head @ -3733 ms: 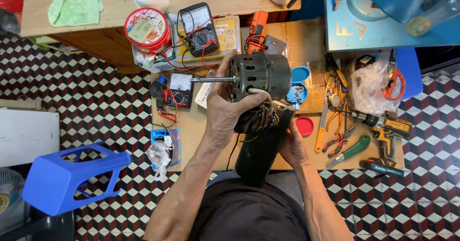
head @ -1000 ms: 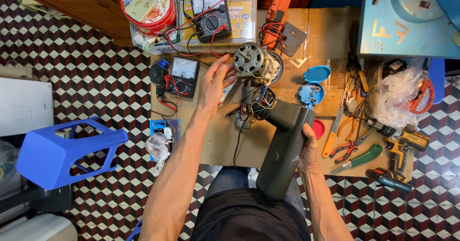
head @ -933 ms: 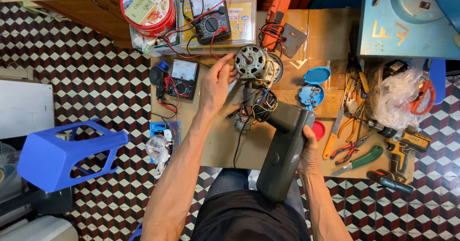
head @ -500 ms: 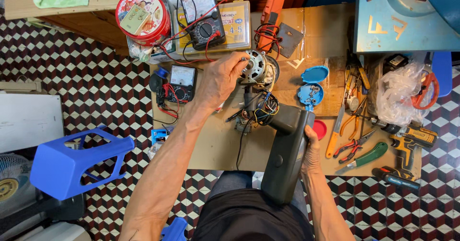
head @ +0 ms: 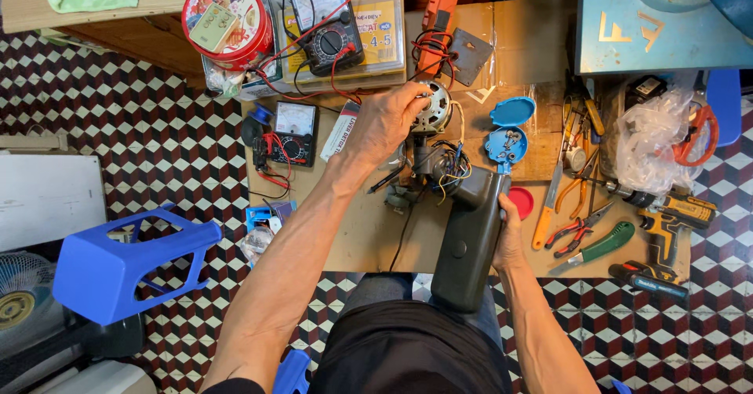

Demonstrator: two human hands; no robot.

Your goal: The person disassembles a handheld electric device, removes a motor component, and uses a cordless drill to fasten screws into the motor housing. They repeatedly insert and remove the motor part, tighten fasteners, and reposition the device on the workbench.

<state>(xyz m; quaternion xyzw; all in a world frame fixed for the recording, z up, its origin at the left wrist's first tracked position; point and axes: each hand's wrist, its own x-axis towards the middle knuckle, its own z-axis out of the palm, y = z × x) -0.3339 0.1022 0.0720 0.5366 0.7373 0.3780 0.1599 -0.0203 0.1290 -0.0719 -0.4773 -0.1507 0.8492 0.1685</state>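
A small electric fan motor [head: 433,105] with bare metal windings sits at the top of a dark tapered fan stand [head: 468,241], with a tangle of coloured wires [head: 443,165] below it. My left hand [head: 384,123] grips the left side of the motor. My right hand [head: 508,233] wraps around the right side of the dark stand, fingers mostly hidden behind it. The stand leans from my lap onto a low wooden work board [head: 369,229].
Two multimeters [head: 328,18] [head: 292,131], a red round tin [head: 226,14], blue plastic caps [head: 506,139], pliers [head: 579,229], a green knife [head: 596,246], a cordless drill [head: 667,214] and a plastic bag [head: 655,131] crowd the board. A blue stool [head: 125,261] lies left on the checkered floor.
The motor, held up with its black cover on 3.7 s ago, now sits low and uncovered on the board. Over the last second my left hand closed further around it.
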